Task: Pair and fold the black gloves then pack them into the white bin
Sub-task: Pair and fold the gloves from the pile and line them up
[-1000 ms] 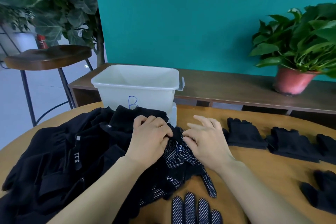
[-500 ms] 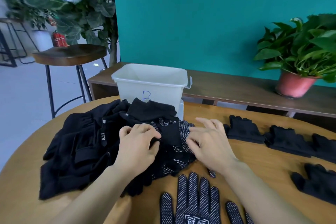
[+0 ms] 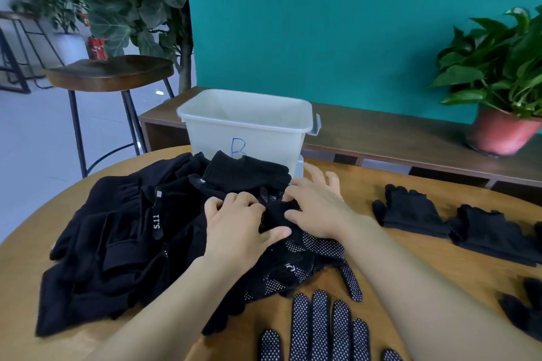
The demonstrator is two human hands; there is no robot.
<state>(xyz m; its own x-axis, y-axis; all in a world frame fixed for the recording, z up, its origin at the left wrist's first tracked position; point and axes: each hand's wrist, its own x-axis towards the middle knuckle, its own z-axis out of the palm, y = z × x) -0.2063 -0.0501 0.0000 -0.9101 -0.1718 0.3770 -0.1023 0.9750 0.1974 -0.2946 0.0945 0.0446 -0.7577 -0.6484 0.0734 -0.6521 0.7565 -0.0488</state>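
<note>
A heap of black gloves [image 3: 123,243] covers the left half of the round wooden table [image 3: 360,184]. Some in it are plain, some have white dots. At the heap's right edge my left hand [image 3: 237,223] grips a black glove [image 3: 275,214] with curled fingers and thumb. My right hand [image 3: 319,208] pinches the same glove between thumb and forefinger, its other fingers stretched toward the white bin [image 3: 246,129]. The bin, marked with a blue B, stands just behind the heap. A dotted glove [image 3: 319,328] lies flat at the table's near edge.
Two dark glove bundles [image 3: 410,214] [image 3: 492,231] lie in a row on the table's right side, and another glove [image 3: 525,308] sits at the right edge. A low wooden bench [image 3: 396,132] with a potted plant [image 3: 504,132] runs behind. A stool [image 3: 111,73] stands at left.
Both hands have moved up the heap toward the bin. They left the dotted glove and now hold a plain black piece. The view has shifted left and back.
</note>
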